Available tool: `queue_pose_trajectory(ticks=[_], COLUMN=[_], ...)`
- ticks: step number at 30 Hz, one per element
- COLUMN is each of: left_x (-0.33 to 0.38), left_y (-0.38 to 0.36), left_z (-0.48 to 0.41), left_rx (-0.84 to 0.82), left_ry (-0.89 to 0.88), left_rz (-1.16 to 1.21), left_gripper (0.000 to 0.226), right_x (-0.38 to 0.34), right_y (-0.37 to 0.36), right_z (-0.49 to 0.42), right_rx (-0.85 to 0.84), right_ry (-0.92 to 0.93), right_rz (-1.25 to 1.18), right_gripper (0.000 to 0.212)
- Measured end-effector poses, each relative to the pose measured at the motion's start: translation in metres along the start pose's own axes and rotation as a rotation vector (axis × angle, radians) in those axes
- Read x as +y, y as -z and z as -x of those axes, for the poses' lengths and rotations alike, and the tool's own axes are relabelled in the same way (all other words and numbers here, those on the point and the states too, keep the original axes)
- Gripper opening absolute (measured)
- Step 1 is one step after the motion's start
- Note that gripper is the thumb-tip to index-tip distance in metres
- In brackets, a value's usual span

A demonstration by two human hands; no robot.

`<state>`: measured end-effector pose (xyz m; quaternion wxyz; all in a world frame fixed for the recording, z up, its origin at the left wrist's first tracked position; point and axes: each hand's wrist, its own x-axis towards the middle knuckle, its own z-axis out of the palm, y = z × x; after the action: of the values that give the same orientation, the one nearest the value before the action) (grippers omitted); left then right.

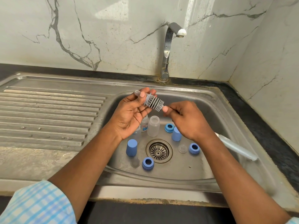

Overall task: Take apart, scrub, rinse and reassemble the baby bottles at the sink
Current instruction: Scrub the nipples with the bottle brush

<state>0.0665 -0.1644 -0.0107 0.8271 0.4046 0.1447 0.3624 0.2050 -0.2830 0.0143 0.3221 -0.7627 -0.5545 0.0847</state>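
left hand [129,113] grips small brush [153,102] by clear end | right hand [186,120] pinches tip | likely light, bendy, slippery wet: hold clear end

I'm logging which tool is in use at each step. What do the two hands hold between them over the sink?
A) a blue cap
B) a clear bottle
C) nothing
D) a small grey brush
D: the left hand grips one end of the small grey brush and the right hand pinches its tip, while the blue caps and clear bottles stand down in the sink.
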Motion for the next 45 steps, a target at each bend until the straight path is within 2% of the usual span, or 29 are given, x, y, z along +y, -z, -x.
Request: queue_pose_trajectory(ticks=[5, 11, 15, 19, 22, 25, 27, 32, 36, 42, 45], left_x=[-0.006, -0.007, -0.008, -0.009, -0.010, -0.003, 0.006, -0.002, -0.013, -0.017, -0.015], left_y=[0.004, 0.011, 0.013, 0.014, 0.012, 0.021, 0.033, 0.025, 0.021, 0.026, 0.025], left_z=[-0.007, -0.014, -0.016, -0.017, -0.016, -0.018, -0.023, -0.023, -0.022, -0.023, -0.022], left_rx=[0.206, 0.360, 0.445, 0.531, 0.563, 0.653, 0.710, 0.534, 0.364, 0.385, 0.376], left_ry=[0.045, 0.099, 0.075, 0.013, -0.025, -0.081, -0.145, -0.110, -0.002, 0.019, 0.000], left_rz=[-0.067, -0.105, -0.109, -0.091, -0.103, -0.079, -0.041, -0.215, -0.284, -0.418, -0.465], left_gripper=[0.020, 0.019, 0.033, 0.038, 0.030, 0.009, 0.012, 0.007, 0.029, 0.054, 0.054], right_x=[-0.006, -0.016, -0.021, -0.022, -0.023, -0.019, -0.011, 0.009, 0.008, 0.002, 0.002], right_y=[-0.007, -0.012, -0.018, -0.022, -0.020, -0.013, -0.007, 0.008, 0.004, -0.005, -0.009], right_z=[0.001, -0.002, -0.002, -0.002, -0.004, -0.004, -0.001, 0.000, 0.000, 0.001, 0.001], right_rx=[0.103, 0.167, 0.235, 0.297, 0.236, 0.139, 0.148, 0.253, 0.181, 0.039, -0.002], right_ry=[0.055, 0.137, 0.184, 0.216, 0.233, 0.173, 0.129, 0.064, 0.067, 0.103, 0.107], right_rz=[0.355, 0.545, 0.561, 0.607, 0.574, 0.436, 0.341, 0.146, 0.159, 0.130, 0.142], right_gripper=[0.031, 0.022, 0.014, 0.006, 0.013, 0.022, 0.027, 0.033, 0.031, 0.026, 0.026])
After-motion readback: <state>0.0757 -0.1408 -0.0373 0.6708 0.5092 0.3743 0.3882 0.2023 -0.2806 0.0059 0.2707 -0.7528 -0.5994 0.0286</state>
